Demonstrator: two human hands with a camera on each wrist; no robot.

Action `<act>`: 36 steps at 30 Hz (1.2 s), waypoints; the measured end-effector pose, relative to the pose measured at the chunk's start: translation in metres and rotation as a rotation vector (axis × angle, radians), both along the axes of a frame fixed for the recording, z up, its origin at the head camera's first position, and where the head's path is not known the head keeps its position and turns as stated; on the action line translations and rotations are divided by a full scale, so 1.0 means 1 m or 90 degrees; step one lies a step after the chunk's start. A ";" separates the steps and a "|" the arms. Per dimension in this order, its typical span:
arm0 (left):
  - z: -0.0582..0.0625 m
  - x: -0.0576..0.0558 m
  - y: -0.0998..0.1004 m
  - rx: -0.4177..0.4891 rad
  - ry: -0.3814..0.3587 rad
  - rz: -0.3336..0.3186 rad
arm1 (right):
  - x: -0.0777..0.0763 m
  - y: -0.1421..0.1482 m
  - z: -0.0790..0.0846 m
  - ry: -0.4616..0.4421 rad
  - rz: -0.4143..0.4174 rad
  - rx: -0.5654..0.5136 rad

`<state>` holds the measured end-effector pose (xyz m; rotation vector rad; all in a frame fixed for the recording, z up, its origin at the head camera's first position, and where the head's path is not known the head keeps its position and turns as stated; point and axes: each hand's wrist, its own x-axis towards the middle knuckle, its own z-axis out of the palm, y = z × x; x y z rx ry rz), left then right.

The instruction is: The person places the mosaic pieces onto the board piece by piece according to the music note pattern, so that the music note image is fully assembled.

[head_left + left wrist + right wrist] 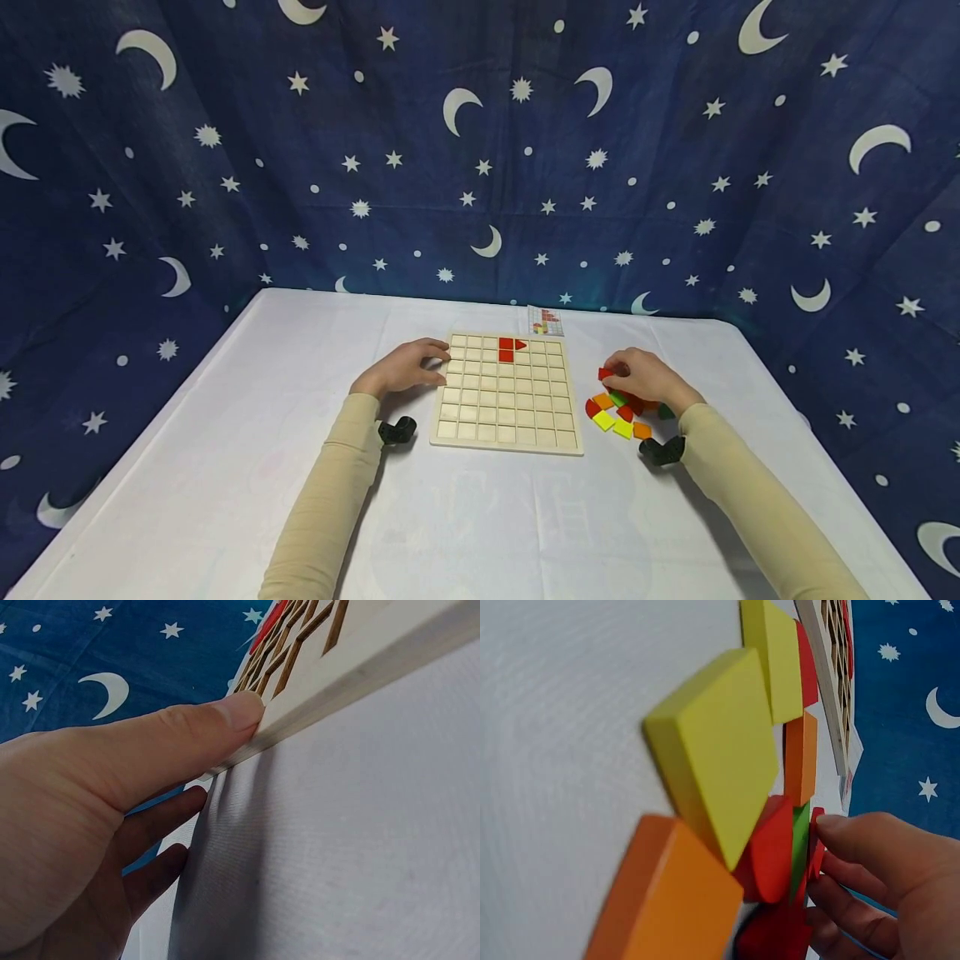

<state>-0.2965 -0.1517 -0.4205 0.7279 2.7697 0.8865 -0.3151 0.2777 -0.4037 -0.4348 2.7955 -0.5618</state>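
Observation:
A wooden grid board lies on the white table, with two red square blocks and a red triangular block set in cells near its far edge. My left hand rests at the board's left edge. Its thumb touches the rim, while the other visible fingers stay loosely bent beside it. Over the pile to the right of the board, my right hand pinches a red block between thumb and fingers. Below it lie yellow, orange, green and other red blocks.
A small printed pattern card lies just past the board's far edge. Dark wrist cameras hang beneath both sleeves. Behind the table stands a blue cloth with moons and stars.

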 end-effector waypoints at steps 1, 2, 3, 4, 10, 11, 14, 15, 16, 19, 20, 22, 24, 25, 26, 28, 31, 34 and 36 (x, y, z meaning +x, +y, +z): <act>0.000 0.000 0.000 0.000 0.002 -0.001 | -0.001 -0.001 -0.001 0.001 -0.005 0.002; 0.000 0.000 0.000 0.000 0.001 -0.001 | -0.001 -0.001 -0.001 0.001 -0.009 0.003; 0.000 0.000 0.000 0.000 0.000 0.000 | -0.002 -0.002 -0.002 0.000 -0.014 0.005; 0.000 0.000 0.000 0.000 -0.001 0.001 | -0.002 -0.002 -0.002 0.000 -0.019 0.005; 0.000 0.000 0.000 0.001 0.000 0.001 | -0.006 -0.006 -0.003 -0.003 -0.042 0.007; 0.001 -0.001 0.000 0.002 0.002 0.001 | -0.007 -0.007 -0.003 -0.004 -0.044 0.008; 0.001 -0.001 0.000 0.005 0.001 0.000 | -0.008 -0.009 -0.003 0.002 -0.049 0.011; 0.001 -0.001 0.000 0.005 0.001 0.000 | -0.008 -0.009 -0.003 0.006 -0.049 0.011; 0.002 -0.001 0.000 0.006 0.002 -0.001 | -0.008 -0.010 -0.003 0.011 -0.048 0.011; 0.001 -0.002 -0.001 0.007 0.003 -0.001 | -0.009 -0.010 -0.004 0.032 -0.040 0.010; 0.001 -0.002 -0.001 0.008 0.003 -0.001 | -0.010 -0.009 -0.004 0.037 -0.040 0.009; 0.000 -0.002 -0.001 0.010 0.003 0.000 | -0.010 -0.009 -0.004 0.046 -0.040 0.004; 0.000 -0.002 -0.001 0.012 0.001 0.000 | -0.010 -0.009 -0.004 0.049 -0.042 0.000; 0.000 -0.002 -0.001 0.013 0.000 0.001 | -0.010 -0.008 -0.004 0.046 -0.046 -0.002; -0.001 -0.003 -0.001 0.013 0.000 0.001 | -0.010 -0.008 -0.004 0.042 -0.050 -0.003; -0.001 -0.002 -0.001 0.012 -0.001 0.003 | -0.010 -0.009 -0.004 0.036 -0.054 -0.004; -0.002 -0.002 -0.001 0.008 0.000 0.003 | -0.011 -0.008 -0.005 0.030 -0.057 -0.003; -0.002 -0.002 -0.001 0.007 -0.001 0.001 | -0.012 -0.008 -0.006 0.035 -0.051 -0.004; -0.002 -0.002 0.000 0.008 -0.002 0.001 | -0.012 -0.008 -0.007 0.036 -0.052 -0.004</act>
